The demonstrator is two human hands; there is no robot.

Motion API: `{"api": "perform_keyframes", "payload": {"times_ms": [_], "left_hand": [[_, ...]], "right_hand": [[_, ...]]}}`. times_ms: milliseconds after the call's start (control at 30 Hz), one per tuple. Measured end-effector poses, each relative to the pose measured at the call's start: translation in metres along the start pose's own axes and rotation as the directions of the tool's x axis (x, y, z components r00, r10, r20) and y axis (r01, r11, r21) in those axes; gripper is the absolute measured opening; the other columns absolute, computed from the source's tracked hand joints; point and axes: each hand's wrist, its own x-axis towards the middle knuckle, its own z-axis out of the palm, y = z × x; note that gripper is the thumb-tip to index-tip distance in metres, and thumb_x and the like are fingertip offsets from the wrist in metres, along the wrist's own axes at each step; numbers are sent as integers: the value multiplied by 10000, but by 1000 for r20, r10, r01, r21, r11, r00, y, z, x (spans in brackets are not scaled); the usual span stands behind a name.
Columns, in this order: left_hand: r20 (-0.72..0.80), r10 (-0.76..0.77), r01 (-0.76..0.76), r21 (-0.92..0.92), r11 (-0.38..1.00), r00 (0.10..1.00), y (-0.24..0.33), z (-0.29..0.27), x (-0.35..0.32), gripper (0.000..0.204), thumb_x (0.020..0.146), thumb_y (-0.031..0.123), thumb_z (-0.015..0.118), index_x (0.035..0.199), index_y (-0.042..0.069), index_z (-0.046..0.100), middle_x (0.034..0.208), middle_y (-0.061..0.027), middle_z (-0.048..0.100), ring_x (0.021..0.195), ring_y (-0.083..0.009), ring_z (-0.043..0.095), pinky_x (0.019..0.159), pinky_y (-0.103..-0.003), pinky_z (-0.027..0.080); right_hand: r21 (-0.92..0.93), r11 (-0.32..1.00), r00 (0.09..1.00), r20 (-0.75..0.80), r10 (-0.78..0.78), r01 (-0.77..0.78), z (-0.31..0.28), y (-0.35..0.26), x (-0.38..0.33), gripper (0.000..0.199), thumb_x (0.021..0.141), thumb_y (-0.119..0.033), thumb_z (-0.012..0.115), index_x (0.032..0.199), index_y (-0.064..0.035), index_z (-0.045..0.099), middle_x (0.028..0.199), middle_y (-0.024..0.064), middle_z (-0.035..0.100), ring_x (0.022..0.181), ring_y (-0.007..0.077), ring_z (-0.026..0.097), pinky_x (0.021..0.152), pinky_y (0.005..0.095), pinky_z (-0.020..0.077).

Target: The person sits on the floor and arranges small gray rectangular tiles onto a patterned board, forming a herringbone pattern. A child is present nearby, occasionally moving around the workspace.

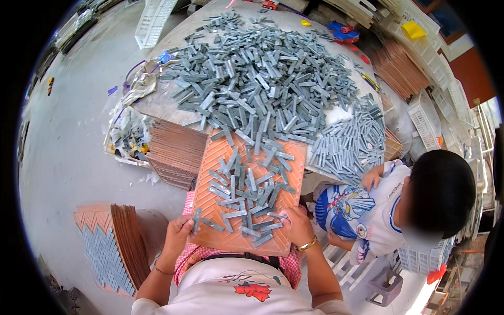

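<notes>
Across my lap, its far end against the table edge, lies an orange tray (293, 202) with herringbone grooves. Loose grey stone strips (240, 181) are scattered over its middle, several crossing one another. At the tray's near left edge, my left hand (180, 231) pinches a grey strip (197, 219) held nearly upright. On the near right side, my right hand (298, 227) has thumb and fingers closed on another grey strip (276, 216), just above the loose ones. A gold bracelet circles my right wrist.
A large heap of grey strips (262, 79) covers the table, with a smaller pile (352, 142) at its right. Orange trays are stacked under the table (176, 149); another stack (107, 252) at left has a strip-filled top. A child (388, 205) stands close at my right.
</notes>
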Motion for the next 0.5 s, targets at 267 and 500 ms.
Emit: {"api": "perform_keyframes", "payload": {"times_ms": [267, 500], "left_hand": [[127, 543, -468, 689, 553, 830, 18, 34, 39, 220, 813, -8, 566, 1026, 7, 618, 851, -123, 612, 775, -272, 558, 711, -353, 442], [731, 337, -781, 624, 23, 594, 30, 99, 39, 684, 741, 318, 692, 1356, 192, 421, 1411, -58, 378, 1324, -273, 313, 1067, -539, 208]], "right_hand": [[110, 986, 985, -101, 136, -125, 10, 15, -13, 184, 762, -44, 627, 937, -19, 579, 878, 136, 602, 830, 313, 599, 710, 380, 482], [-105, 994, 951, -309, -10, -23, 22, -3, 14, 423, 744, -149, 696, 1131, -58, 551, 1037, 122, 560, 962, 314, 559, 797, 394, 467]]}}
